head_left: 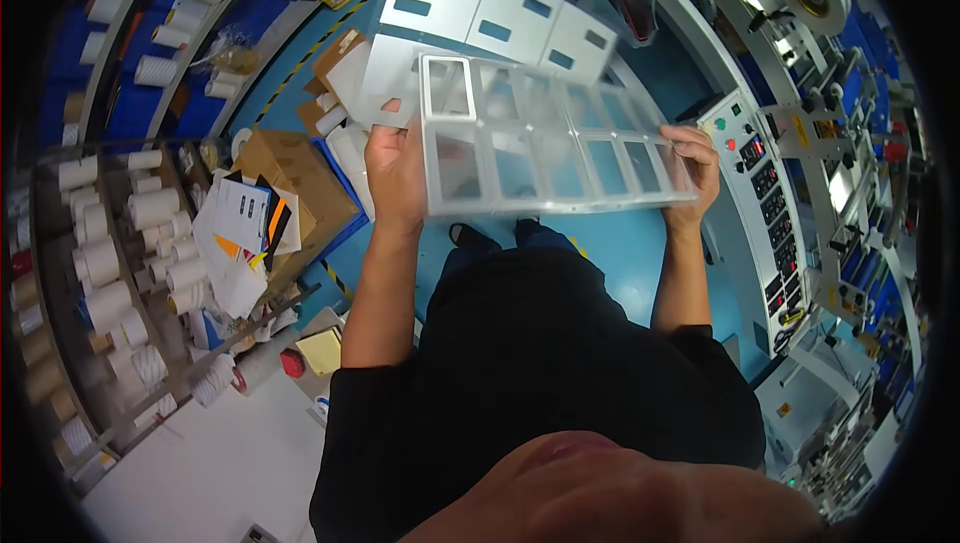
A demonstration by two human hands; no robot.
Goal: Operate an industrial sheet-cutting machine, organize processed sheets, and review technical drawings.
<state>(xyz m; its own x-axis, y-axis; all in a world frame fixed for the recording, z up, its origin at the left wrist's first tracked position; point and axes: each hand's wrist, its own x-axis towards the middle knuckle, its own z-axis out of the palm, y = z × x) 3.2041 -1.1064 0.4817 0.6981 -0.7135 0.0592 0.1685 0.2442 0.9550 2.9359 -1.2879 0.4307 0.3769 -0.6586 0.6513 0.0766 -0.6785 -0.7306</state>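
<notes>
1. The left hand (398,178) and right hand (700,161) are clamped on opposite ends of a clear plastic tray (530,131), which spans the gap between them; some fingers are hidden.
2. Beside the left hand, a white frame (448,59) sits in the tray's far corner compartment.
3. Just beyond the grip are white panels (450,15) with oblong cutouts.
4. Left of the grip stands a cardboard box (315,186); right of it, a control panel (752,183).
5. Farther left, white rolls (155,208) fill shelving.
</notes>
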